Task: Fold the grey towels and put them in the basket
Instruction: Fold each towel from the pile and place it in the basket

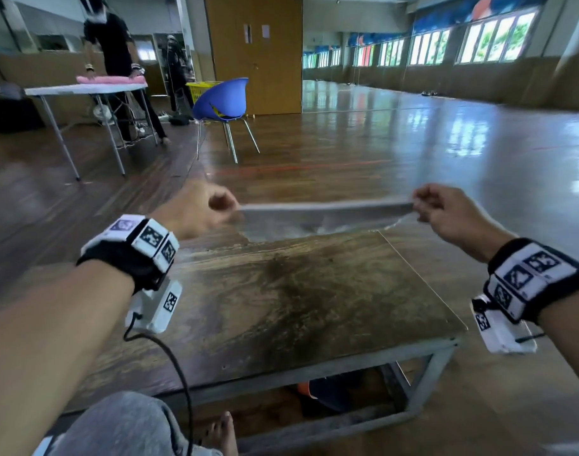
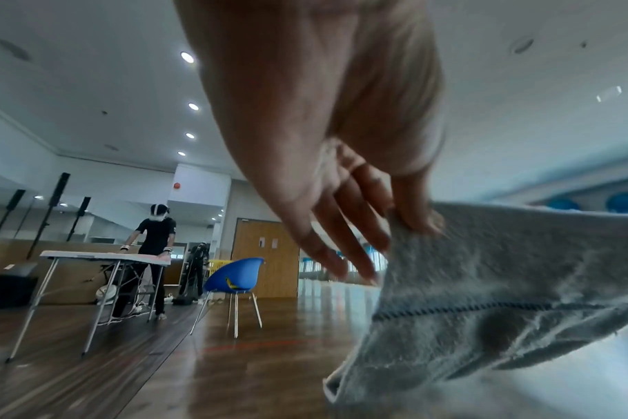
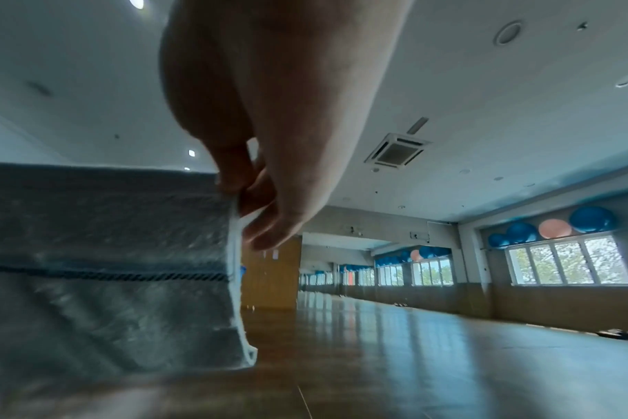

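Note:
A grey towel point(image 1: 324, 213) with a dark stitched stripe hangs stretched between my two hands above the far edge of the low wooden table point(image 1: 281, 307). My left hand point(image 1: 215, 205) pinches its left top corner, and the left wrist view shows the thumb and a finger on the towel point(image 2: 502, 283) while the other fingers point(image 2: 341, 255) stay loose. My right hand point(image 1: 426, 205) pinches the right top corner, seen close against the towel point(image 3: 108, 255) in the right wrist view. The towel's lower part drops behind the table edge. A yellow basket point(image 1: 204, 88) stands far back, behind a blue chair.
A blue chair point(image 1: 224, 100) stands on the wooden floor beyond the table. Further left, a person in black works at a white folding table point(image 1: 84, 90) with a pink towel point(image 1: 108, 79) on it. My bare foot point(image 1: 220, 432) and knee show under the table's near edge.

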### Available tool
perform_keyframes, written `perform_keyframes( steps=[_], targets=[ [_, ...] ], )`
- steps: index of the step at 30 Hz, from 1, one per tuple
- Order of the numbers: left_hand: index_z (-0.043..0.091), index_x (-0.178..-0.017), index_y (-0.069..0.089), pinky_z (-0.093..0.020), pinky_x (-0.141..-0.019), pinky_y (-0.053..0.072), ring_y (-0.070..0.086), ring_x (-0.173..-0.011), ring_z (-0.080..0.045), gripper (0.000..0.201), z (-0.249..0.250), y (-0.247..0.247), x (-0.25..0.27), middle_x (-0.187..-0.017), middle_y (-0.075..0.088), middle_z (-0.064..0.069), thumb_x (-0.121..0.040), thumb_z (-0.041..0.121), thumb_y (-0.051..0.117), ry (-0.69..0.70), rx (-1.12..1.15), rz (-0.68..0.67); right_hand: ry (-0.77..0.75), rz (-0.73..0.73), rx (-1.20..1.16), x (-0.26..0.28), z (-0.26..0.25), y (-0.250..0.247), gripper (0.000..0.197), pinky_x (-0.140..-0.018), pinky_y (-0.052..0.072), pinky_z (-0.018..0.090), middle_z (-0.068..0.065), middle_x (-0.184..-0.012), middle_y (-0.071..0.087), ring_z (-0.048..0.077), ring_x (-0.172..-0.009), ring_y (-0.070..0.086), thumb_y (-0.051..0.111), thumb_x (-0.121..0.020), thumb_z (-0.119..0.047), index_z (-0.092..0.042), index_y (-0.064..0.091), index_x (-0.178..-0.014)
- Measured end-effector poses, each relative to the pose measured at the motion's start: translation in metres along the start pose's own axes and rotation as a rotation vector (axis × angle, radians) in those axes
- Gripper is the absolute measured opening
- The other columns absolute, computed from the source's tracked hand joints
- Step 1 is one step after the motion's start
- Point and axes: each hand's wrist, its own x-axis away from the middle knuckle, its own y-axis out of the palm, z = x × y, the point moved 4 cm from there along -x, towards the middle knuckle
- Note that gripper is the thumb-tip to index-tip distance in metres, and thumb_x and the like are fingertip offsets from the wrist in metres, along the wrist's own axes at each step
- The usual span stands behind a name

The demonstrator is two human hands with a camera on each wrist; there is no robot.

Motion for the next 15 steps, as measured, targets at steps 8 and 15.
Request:
perform_keyframes(
  steps=[8, 15],
  targets=[
    [0.012, -0.093, 0.069, -0.020, -0.058, 0.049, 0.075, -0.072, -0.016, 0.015, -0.056, 0.102, 0.047, -0.079, 0.074, 0.002, -0.084, 0.019, 0.078, -0.406, 0.061, -0.874, 0.376, -0.720, 0.085, 0.077, 0.100, 0.041, 0.011, -0.090, 0.057, 0.044, 0.008, -0.096, 0.077, 0.019, -0.086, 0.072, 0.064, -0.097, -0.007, -0.010, 0.073, -0.100],
    [0.013, -0.091, 0.073, -0.023, -0.058, 0.051, 0.071, -0.064, -0.012, 0.012, -0.089, 0.131, 0.026, -0.073, 0.073, 0.005, -0.088, 0.025, 0.075, -0.417, -0.010, -0.656, 0.255, -0.470, 0.126, 0.044, 0.125, 0.066, 0.007, -0.081, 0.060, 0.044, 0.003, -0.090, 0.079, 0.031, -0.089, 0.074, 0.067, -0.096, -0.013, -0.015, 0.073, -0.096]
  ],
)
